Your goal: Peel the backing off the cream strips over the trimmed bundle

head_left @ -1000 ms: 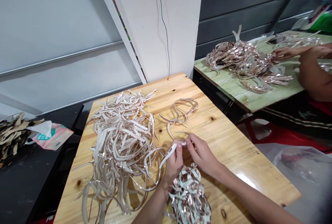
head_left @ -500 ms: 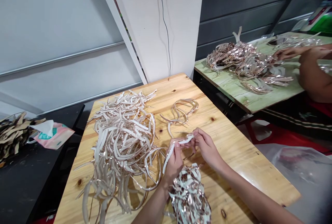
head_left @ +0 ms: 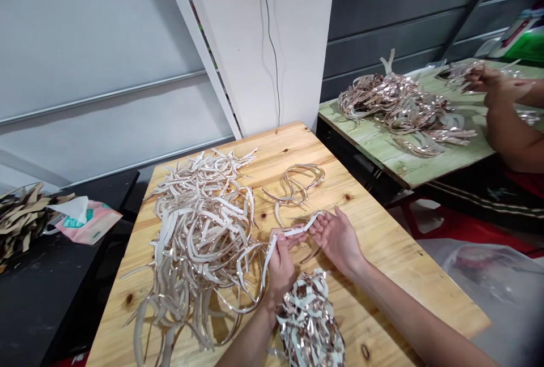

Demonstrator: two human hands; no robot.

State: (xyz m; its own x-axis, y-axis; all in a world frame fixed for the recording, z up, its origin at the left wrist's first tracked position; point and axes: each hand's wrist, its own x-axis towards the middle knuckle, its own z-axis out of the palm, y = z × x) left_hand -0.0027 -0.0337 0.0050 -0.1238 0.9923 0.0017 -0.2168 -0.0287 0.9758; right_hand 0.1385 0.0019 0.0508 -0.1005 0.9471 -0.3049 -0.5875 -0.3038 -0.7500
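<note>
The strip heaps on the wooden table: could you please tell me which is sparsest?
The loose coil beyond the right hand, right of the big pile: only a few strands, table showing through.

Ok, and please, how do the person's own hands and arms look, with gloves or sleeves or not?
The left hand and right hand wear no gloves. No sleeve shows on the left forearm or right forearm, as far as the picture's edge. I see no watch or bracelet; small rings cannot be ruled out.
</note>
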